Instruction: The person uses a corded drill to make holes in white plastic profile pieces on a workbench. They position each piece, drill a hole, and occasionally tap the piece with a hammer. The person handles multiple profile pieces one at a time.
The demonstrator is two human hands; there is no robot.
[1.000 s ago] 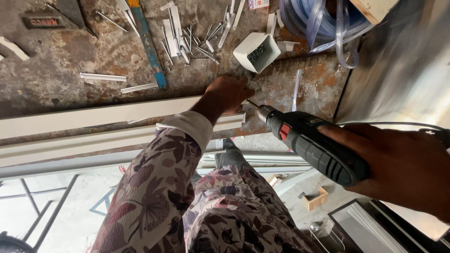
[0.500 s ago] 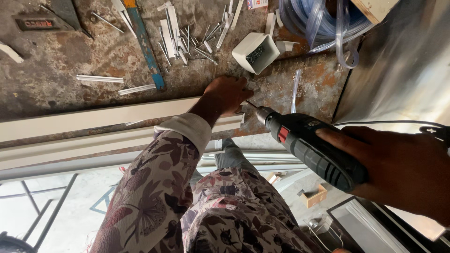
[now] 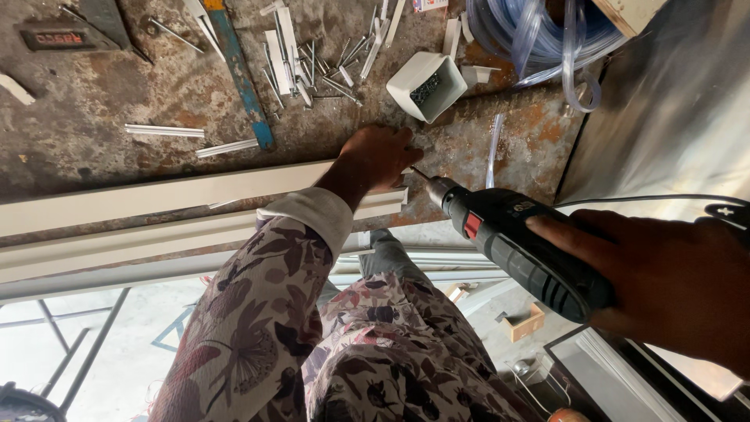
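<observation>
The right hand (image 3: pixel 664 285) fills the lower right corner, wrapped tight around the grip of a black power drill (image 3: pixel 512 242) with a red switch on its side. The drill points up and to the left, its thin bit reaching to the end of a long white strip (image 3: pixel 195 187) that lies across the edge of a rusty metal bench (image 3: pixel 70 125). A second white strip (image 3: pixel 156 234) runs just beside the first, nearer the body. The left hand (image 3: pixel 379 156), coming out of a flowered sleeve (image 3: pixel 250 328) with a white cuff, presses down flat on the end of the first strip, fingers curled over it right next to the drill bit; whether it grips anything else cannot be told. Just beyond the hand stands a small white box (image 3: pixel 426 82) tilted on its side, with dark screws showing inside. Further up the bench lie scattered screws and short white offcuts (image 3: pixel 312 55), and a blue-painted bar (image 3: pixel 242 78) lies slantwise to their left. At the far right, coils of clear hose (image 3: pixel 539 35) are heaped by the bench's end.
</observation>
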